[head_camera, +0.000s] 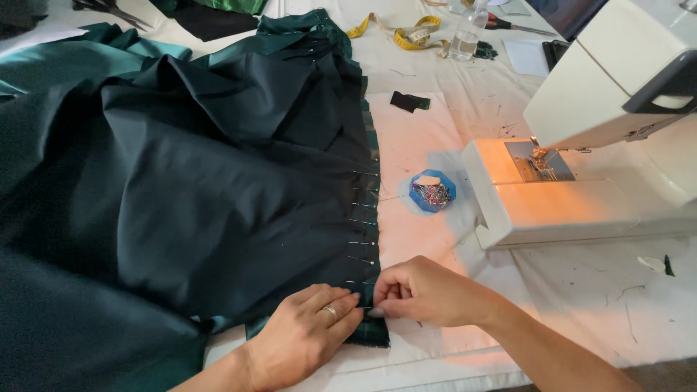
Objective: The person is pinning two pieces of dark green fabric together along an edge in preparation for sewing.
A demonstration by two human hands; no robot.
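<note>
Dark green fabric [181, 181] is spread over the table [581, 305], its pinned edge [367, 218] running from twelve to six o'clock. At six, that edge is pressed flat by the left hand [305, 334] and pinched by the right hand [425, 290]. A blue pin dish [432, 192] is seen centrally, a sewing machine [581, 145] at three.

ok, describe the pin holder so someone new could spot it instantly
Start at the white sewing machine on the right of the table. Just left of its base, on the pale cloth between the machine and the pinned edge of the dark green fabric, sits the pin holder. It is the only bright blue item: a small faceted dish heaped with pins.
</note>
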